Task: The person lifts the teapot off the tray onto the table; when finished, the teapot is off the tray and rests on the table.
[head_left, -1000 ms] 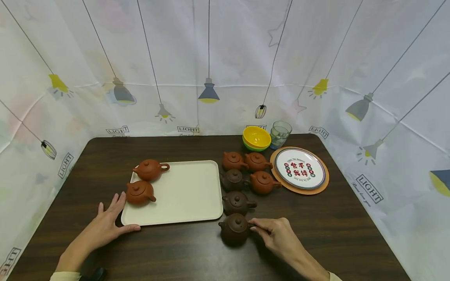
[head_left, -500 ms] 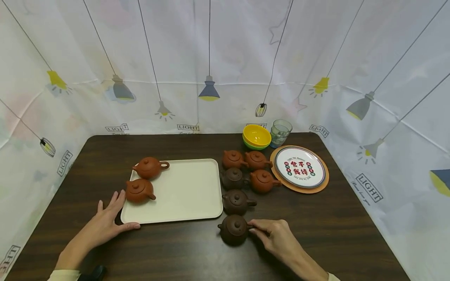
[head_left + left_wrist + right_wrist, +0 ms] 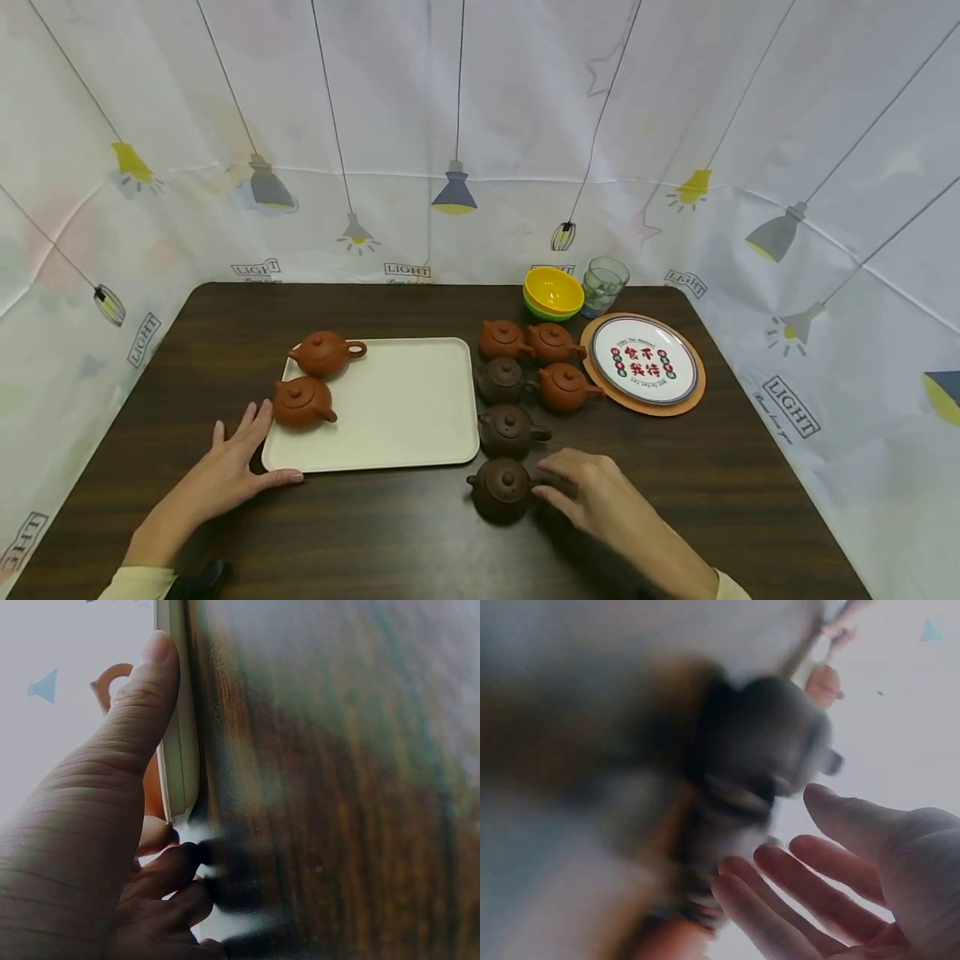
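My left hand [image 3: 228, 471] is spread at the near left corner of a cream tray [image 3: 408, 408], its thumb [image 3: 159, 682] along the tray's rim. Beside those fingers, a reddish-brown teapot [image 3: 302, 402] sits on the tray, with a second reddish-brown teapot [image 3: 325, 354] behind it. Right of the tray's front corner stands a dark brown teapot [image 3: 501, 492]. My right hand [image 3: 596, 492] is at its handle side, thumb and fingers parted and holding nothing. Straight, separated fingers also show in the right wrist view, where the dark teapot [image 3: 780, 727] is blurred.
Behind the near teapot stand another dark teapot [image 3: 510, 431], a third dark one [image 3: 501, 381] and several reddish-brown teapots [image 3: 566, 387]. Farther back are stacked yellow and green bowls [image 3: 553, 292] and a glass [image 3: 604, 287]. A printed white plate [image 3: 643, 360] lies on a round board at right.
My right hand has let go of the near dark teapot's handle, its thumb and fingers spreading apart. That teapot had shifted slightly toward me earlier. My left hand stays at the tray corner.
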A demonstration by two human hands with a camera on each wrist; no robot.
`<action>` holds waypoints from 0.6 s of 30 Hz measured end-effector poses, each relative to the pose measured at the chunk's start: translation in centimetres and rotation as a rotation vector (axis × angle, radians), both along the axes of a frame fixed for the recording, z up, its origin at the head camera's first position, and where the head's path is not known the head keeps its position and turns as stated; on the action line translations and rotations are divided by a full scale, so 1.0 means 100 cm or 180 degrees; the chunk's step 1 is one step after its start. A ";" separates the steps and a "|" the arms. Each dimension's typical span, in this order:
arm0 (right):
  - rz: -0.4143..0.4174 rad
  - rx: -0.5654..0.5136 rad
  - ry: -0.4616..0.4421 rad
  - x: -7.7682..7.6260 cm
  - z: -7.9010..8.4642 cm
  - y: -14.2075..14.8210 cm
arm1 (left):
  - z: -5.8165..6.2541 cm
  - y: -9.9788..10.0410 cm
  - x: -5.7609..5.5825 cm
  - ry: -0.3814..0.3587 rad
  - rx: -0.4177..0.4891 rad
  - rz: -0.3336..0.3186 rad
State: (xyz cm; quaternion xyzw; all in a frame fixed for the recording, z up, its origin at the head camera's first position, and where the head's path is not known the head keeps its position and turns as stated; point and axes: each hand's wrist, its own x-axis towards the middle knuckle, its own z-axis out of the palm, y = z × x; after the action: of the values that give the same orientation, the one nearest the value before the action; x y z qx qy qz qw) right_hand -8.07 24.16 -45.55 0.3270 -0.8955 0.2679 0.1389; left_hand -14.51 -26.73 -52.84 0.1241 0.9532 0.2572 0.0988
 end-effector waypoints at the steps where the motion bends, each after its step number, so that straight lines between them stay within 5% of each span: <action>1: -0.0012 0.0000 0.0067 -0.004 0.007 -0.003 | 0.001 -0.001 0.001 -0.0013 0.0004 0.0015; 8: 0.0190 -0.0397 0.0228 -0.043 0.055 -0.034 | -0.003 -0.004 0.004 -0.0029 0.0108 0.0014; 13: 0.0471 -0.0689 -0.0410 -0.081 0.065 -0.067 | -0.004 -0.003 0.002 0.0008 0.0129 0.0010; 18: 0.0562 -0.0778 -0.1026 -0.131 0.059 -0.098 | -0.004 0.002 0.001 0.0008 0.0180 0.0014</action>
State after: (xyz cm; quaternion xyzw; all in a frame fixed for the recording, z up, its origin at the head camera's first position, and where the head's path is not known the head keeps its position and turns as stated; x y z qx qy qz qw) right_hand -21.19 14.37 -39.64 0.3379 -0.8349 0.4345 0.0085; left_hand -14.41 -26.58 -53.25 0.1251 0.9460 0.2841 0.0935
